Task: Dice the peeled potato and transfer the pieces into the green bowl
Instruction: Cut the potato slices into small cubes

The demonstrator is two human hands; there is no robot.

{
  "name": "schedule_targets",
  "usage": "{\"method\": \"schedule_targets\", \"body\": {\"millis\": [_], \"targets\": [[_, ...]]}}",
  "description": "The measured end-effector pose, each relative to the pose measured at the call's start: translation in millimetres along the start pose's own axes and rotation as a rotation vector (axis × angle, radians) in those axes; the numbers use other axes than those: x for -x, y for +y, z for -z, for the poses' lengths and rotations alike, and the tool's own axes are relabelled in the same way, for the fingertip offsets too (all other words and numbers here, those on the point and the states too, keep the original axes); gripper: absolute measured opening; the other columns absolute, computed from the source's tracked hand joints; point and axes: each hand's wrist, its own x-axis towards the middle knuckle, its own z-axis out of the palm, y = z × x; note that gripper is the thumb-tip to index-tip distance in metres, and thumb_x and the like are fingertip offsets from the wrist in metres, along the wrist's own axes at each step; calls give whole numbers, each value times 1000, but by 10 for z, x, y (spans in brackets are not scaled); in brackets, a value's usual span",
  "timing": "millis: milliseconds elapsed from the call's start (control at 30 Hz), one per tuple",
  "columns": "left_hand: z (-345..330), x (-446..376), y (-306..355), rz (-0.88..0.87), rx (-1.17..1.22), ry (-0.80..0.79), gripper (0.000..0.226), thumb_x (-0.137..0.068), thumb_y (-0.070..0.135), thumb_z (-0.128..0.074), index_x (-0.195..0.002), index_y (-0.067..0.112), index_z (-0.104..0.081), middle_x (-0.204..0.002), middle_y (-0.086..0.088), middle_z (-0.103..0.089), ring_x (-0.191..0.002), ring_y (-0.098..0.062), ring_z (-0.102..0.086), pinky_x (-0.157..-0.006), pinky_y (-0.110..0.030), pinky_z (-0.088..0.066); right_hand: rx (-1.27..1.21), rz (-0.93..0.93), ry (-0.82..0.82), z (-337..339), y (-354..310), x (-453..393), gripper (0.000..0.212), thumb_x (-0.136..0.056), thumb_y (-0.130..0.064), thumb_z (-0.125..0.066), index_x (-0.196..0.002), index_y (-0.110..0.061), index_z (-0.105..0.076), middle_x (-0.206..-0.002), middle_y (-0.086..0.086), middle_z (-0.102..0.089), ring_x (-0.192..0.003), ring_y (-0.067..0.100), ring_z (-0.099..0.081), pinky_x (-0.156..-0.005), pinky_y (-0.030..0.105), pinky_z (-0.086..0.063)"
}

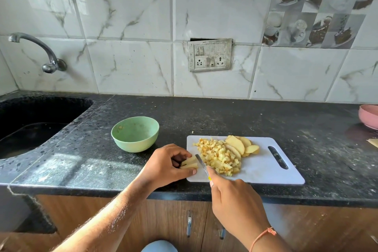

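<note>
A white cutting board (263,168) lies on the black counter. On it is a heap of diced potato (219,154), with several uncut potato slices (242,145) behind it to the right. My left hand (167,164) pinches a few potato strips (190,163) at the board's left edge. My right hand (235,200) grips a knife (201,163) with a yellow handle; its blade is against the strips' right end. The green bowl (135,134) stands left of the board, apart from it, with only a few small bits inside.
A black sink (30,125) sits at the far left under a metal tap (41,53). A pink bowl (369,116) stands at the right edge of the counter. A switch panel (209,55) hangs on the tiled wall. Cabinet doors with handles are below the counter.
</note>
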Motion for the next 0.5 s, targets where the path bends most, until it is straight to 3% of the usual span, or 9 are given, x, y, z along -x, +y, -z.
{"method": "schedule_targets", "body": {"millis": [133,300,500], "targets": [[31,-21,5,44,-13,-37,32,-72,38,-97,-99,32,-80,-94,14,-75,-87,-5,-72,-77,-27,-62,11,18,1,7,-29,-19,53,-108,-37,-28,-160,-46,-24,-101,-6,-72,-76,13,-55,-57,26,-34],[33,-11,-2,30,-13,-59,24,-77,34,-94,-98,33,-83,-97,16,-75,-90,-5,-73,-81,-29,-63,22,14,4,-13,-24,-3,54,-108,-38,-28,-160,-47,-22,-105,-7,-72,-89,14,-65,-62,28,-44],[16,-3,13,32,-9,-16,27,-73,34,-96,-97,32,-83,-96,14,-75,-88,-3,-73,-79,-24,-62,37,12,8,-16,-52,1,55,-108,-37,-28,-162,-44,-18,-95,-6,-70,-74,12,-55,-60,27,-42]]}}
